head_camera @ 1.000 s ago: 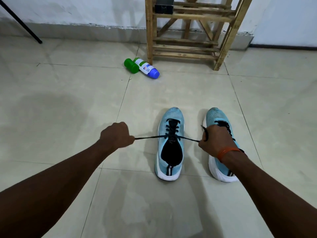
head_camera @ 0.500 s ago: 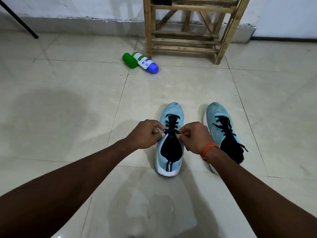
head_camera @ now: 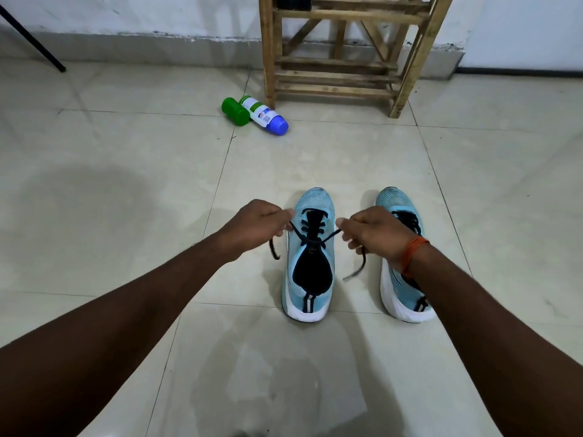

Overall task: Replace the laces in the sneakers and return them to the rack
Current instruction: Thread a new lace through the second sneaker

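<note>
Here the black lace (head_camera: 310, 240) crosses above the tongue of a blue sneaker (head_camera: 310, 269) standing on the tiled floor (head_camera: 126, 216). At its nine o'clock the left hand (head_camera: 255, 227) pinches one end in curled fingers, and at three the right hand (head_camera: 375, 234) pinches the other, likely to cinch a knot. The wooden rack (head_camera: 340, 67) waits at twelve.

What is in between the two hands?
The head view shows a light-blue sneaker between the left hand and the right hand. Its black lace crosses there, and each hand pinches one end.
</note>
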